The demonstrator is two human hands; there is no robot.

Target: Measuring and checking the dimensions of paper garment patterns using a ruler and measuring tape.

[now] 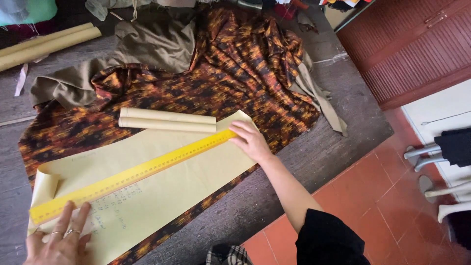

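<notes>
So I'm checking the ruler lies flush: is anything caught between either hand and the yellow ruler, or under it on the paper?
Nothing visible. The right hand presses straight on the upper end of the yellow ruler, and the left hand on its lower end. The ruler lies directly on the cream pattern paper; the two paper rolls sit just beyond it.

The left hand (59, 240) is cut off by the bottom edge, so its palm and wrist are out of view; its fingers cover the near end of the ruler (130, 176). The handwriting on the paper (162, 191) is too faint and small to read (the ruler crosses part of it). The paper hides the cloth (235, 73) beneath it. The right hand (251, 141) covers the ruler's far end and the paper's corner. At the right edge, the chair (444, 152) is cut off, showing only its legs.
</notes>
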